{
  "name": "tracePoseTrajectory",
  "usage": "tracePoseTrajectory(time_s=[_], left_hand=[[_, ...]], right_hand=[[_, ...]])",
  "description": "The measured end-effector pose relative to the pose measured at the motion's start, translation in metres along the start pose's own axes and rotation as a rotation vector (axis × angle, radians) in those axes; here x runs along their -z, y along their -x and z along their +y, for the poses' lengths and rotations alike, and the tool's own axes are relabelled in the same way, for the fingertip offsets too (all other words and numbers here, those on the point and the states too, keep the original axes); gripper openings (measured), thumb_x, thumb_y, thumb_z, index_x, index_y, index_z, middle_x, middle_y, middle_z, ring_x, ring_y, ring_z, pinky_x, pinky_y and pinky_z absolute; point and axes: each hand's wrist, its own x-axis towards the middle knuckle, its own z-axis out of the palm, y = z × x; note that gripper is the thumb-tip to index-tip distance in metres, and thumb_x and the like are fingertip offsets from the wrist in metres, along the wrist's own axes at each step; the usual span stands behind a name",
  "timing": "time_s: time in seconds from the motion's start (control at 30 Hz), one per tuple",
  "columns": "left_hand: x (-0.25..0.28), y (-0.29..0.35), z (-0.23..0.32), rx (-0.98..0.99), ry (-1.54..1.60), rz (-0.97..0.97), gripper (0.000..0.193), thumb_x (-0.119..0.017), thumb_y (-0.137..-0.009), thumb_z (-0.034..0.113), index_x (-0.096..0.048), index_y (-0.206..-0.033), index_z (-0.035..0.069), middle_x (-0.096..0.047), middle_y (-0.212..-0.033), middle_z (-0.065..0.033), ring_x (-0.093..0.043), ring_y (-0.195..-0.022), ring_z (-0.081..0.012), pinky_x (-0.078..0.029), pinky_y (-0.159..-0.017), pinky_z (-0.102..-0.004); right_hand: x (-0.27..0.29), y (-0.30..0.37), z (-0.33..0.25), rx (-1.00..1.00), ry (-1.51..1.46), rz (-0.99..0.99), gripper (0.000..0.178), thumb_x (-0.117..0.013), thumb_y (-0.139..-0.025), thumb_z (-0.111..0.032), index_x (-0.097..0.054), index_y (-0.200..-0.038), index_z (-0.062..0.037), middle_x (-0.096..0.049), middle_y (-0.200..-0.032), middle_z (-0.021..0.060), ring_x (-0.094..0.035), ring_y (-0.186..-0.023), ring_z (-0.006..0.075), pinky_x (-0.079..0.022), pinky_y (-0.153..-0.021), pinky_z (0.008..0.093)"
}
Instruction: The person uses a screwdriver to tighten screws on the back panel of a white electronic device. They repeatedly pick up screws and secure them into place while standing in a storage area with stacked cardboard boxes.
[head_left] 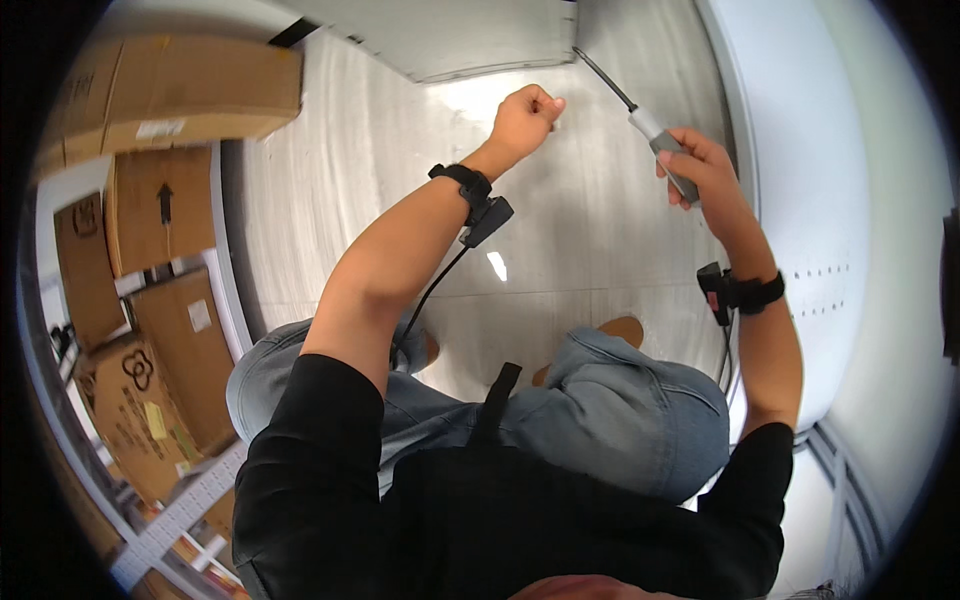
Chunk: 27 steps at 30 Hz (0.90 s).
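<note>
Pale grey tiled floor [560, 250] fills the centre of the frame, white panel wall [820, 200] curving down the right, brown cardboard boxes [170, 90] stacked upper left and down the left edge. You're crouched, knees in blue jeans [620, 420] at lower centre.

Your right hand [705, 170], upper right, is wrapped shut around the grey handle of a long screwdriver with a thin dark shaft [655, 130]; the shaft runs up-left to the corner under the grey metal panel [480, 40] at top centre. Whether the tip sits on a fastener, I can't tell.

Your left hand [525, 115], top centre, is pinched closed near the panel's lower edge; if there's anything between the fingertips it's too small to make out.

Looks like the fastening step at that corner. Next move likely needs the tip seated square, left hand steadying the part.
</note>
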Motion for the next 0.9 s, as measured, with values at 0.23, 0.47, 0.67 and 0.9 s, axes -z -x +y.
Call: tracePoseTrajectory(time_s=[0.23,0.47,0.67,0.9], left_hand=[[0.083,0.075,-0.031,0.469,0.363,-0.005,0.038,-0.045,-0.099,0.038,-0.052,-0.072,0.012,-0.055,-0.066,0.0,-0.054,-0.065,-0.0123,-0.046,-0.063,-0.027],[0.111,0.041,-0.063,0.614,0.622,-0.086,0.03,-0.033,-0.101,0.024,-0.056,-0.11,0.006,-0.064,-0.098,-0.0055,-0.059,-0.081,-0.0161,-0.049,-0.075,-0.03],[0.126,-0.012,-0.091,0.703,0.698,-0.144,0.034,-0.03,-0.101,0.02,-0.054,-0.117,0.003,-0.065,-0.107,-0.0091,-0.064,-0.085,-0.0188,-0.052,-0.077,-0.0298],[0.136,-0.028,-0.102,0.649,0.384,-0.133,0.031,-0.036,-0.1,0.02,-0.056,-0.118,0.005,-0.067,-0.105,-0.0095,-0.066,-0.081,-0.018,-0.053,-0.069,-0.0268]], right_hand=[[-0.11,0.027,-0.038,-0.136,0.246,-0.043,0.032,-0.062,-0.08,-0.027,-0.057,-0.099,-0.0016,-0.059,-0.074,0.0041,-0.052,-0.049,0.0091,-0.036,-0.042,0.0229],[-0.191,-0.029,-0.037,-0.245,0.332,0.112,0.036,-0.062,-0.08,-0.026,-0.055,-0.106,-0.0026,-0.059,-0.074,0.0046,-0.051,-0.049,0.0089,-0.036,-0.043,0.0227],[-0.247,-0.083,0.05,-0.391,-0.274,0.181,0.037,-0.061,-0.085,-0.027,-0.05,-0.111,-0.003,-0.06,-0.082,0.0055,-0.055,-0.06,0.0119,-0.041,-0.051,0.0254],[-0.305,-0.097,0.103,-0.481,-0.561,0.283,0.038,-0.055,-0.093,-0.031,-0.047,-0.122,-0.0089,-0.059,-0.092,0.004,-0.059,-0.075,0.0131,-0.047,-0.061,0.0281]])
